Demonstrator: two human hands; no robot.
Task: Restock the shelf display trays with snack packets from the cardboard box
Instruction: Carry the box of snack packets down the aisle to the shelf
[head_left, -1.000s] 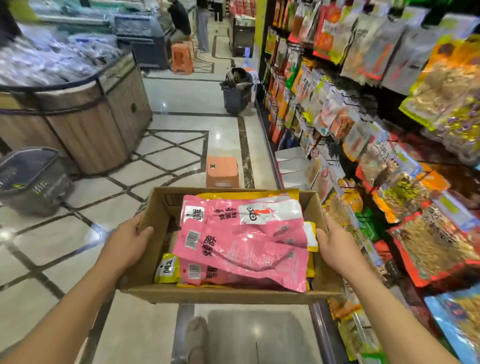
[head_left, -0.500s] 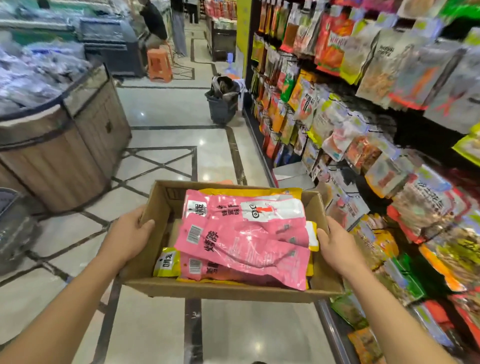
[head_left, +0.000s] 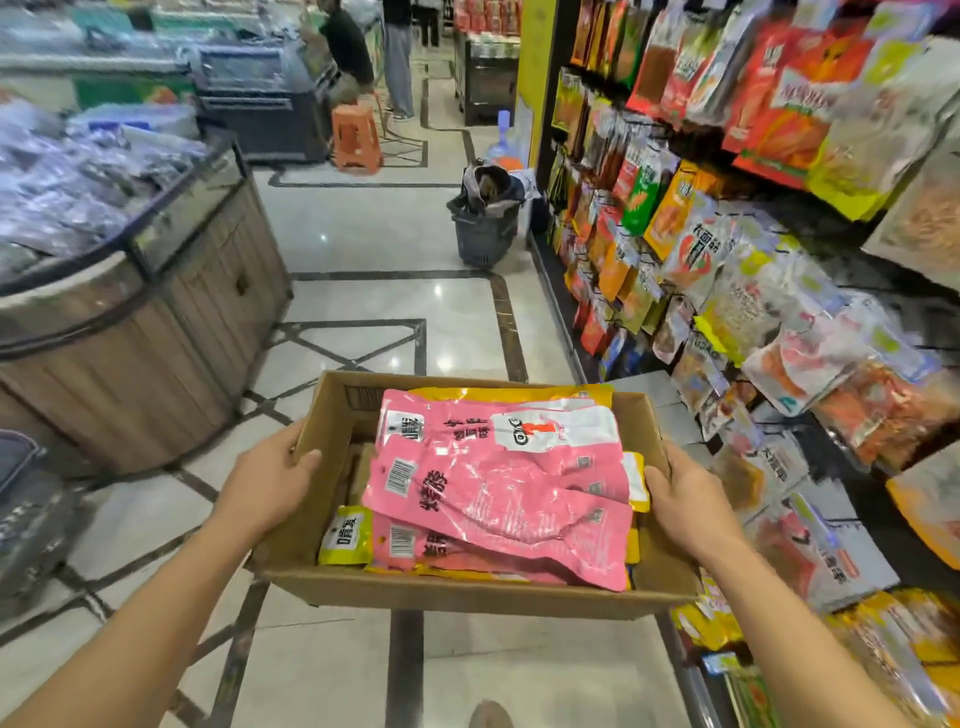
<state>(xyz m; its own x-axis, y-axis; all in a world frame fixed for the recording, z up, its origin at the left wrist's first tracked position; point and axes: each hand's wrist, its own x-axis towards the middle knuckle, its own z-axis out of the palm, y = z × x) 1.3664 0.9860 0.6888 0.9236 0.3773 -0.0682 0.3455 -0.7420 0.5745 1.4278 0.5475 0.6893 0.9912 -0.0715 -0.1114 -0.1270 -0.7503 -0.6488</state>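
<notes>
Far left is a round wooden display bin (head_left: 156, 332) heaped with clear bags, too blurry for me to say what's in them. Next, the left hand (head_left: 265, 488) grips the left wall of the cardboard box (head_left: 467, 595), thumb hooked over the rim. The box is held up over the tiled floor, mid-aisle and near the camera. Pink snack packets (head_left: 498, 493) lie flat on top inside it, with a yellow packet (head_left: 345, 538) poking out underneath at the near left. Far beyond the box are an orange stool (head_left: 356, 135) and a grey basket (head_left: 483, 239). The right hand (head_left: 685, 506) clamps the box's right wall, thumb over the rim. Hanging snack bags (head_left: 727, 291) fill the right side, just beside the box.
</notes>
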